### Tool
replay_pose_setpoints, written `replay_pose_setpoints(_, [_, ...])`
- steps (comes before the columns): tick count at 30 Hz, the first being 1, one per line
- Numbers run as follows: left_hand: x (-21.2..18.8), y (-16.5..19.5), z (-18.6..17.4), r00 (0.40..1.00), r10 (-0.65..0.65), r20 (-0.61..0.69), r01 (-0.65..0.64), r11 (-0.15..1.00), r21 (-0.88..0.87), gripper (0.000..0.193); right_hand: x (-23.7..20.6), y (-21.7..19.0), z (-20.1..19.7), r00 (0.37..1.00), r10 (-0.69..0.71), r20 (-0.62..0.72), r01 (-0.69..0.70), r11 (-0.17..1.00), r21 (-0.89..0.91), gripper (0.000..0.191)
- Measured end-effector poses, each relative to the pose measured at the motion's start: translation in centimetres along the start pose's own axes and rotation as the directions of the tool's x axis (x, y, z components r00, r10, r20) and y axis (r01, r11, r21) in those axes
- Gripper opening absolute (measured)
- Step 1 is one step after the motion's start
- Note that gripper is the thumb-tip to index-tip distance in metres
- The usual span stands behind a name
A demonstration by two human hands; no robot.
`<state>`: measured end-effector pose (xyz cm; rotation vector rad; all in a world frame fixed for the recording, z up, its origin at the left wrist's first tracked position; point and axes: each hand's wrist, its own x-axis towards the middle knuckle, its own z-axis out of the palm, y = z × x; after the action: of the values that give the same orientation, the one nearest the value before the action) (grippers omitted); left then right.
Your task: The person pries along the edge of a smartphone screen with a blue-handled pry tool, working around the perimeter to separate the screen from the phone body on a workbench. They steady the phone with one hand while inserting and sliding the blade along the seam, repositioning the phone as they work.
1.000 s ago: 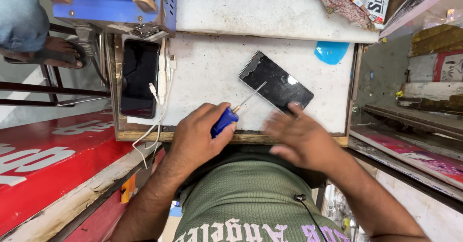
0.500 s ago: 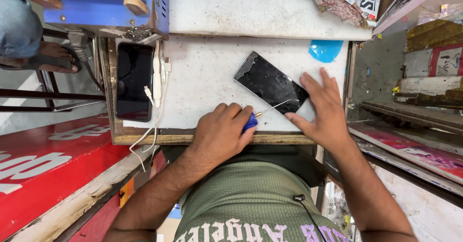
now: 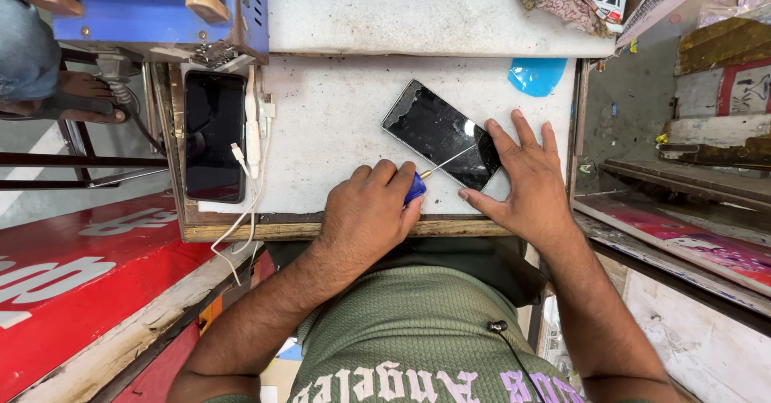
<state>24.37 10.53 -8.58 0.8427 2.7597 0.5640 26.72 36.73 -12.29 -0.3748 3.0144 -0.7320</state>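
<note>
A dark smartphone (image 3: pixel 442 134) with a cracked, dusty screen is laid at a slant on the white tabletop (image 3: pixel 345 138), right of the middle of the frame. It is steadied at its lower right corner by the right hand (image 3: pixel 522 182), whose fingers are spread flat: the index finger is laid on the phone's edge and the thumb is pointed toward the lower side of the phone.

A small screwdriver (image 3: pixel 438 170) with a blue handle is pinched in the left hand (image 3: pixel 365 214), which is curled closed around the handle just below the centre of the frame. The thin metal shaft is angled up and to the right, and its tip is set on the phone's glass near the right hand's index finger.

At the left edge of the tabletop a second black phone (image 3: pixel 214 136) is seen lying upright in the frame, with a white cable (image 3: pixel 250 170) trailed beside it and over the wooden front edge. A blue machine (image 3: pixel 165 6) is placed in the upper left of the frame, and a blue plastic piece (image 3: pixel 536 74) is seen at the upper right of the tabletop. A red surface (image 3: pixel 72 266) is spread across the lower left.
</note>
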Motion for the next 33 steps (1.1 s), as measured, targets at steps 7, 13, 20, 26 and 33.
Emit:
replay_pose_setpoints(7, [-0.26, 0.12, 0.02, 1.000, 0.021, 0.021, -0.022, 1.000, 0.010, 0.051, -0.08, 0.03, -0.06, 1.000, -0.002, -0.002, 0.002, 1.000, -0.004, 0.104])
replay_pose_setpoints(13, [-0.36, -0.14, -0.17, 0.999, 0.025, 0.044, -0.026, 1.000, 0.008, 0.049, -0.07, -0.01, -0.03, 1.000, -0.002, -0.012, 0.002, 1.000, 0.003, 0.103])
replay_pose_setpoints(20, [0.00, -0.21, -0.21, 1.000, -0.007, 0.030, 0.006, 0.999, 0.033, 0.050, 0.00, 0.13, 0.06, 1.000, 0.000, 0.007, 0.000, 1.000, -0.027, 0.104])
replay_pose_setpoints(26, [-0.05, -0.29, -0.14, 1.000, -0.011, -0.005, 0.011, 0.999, 0.042, 0.049, -0.06, 0.12, 0.09, 1.000, 0.002, 0.006, -0.002, 1.000, -0.015, 0.104])
replay_pose_setpoints(33, [0.35, -0.16, 0.11, 0.996, 0.024, 0.082, -0.027, 0.999, 0.033, 0.050, 0.07, 0.08, -0.08, 1.000, 0.014, -0.001, -0.014, 1.000, 0.001, 0.102])
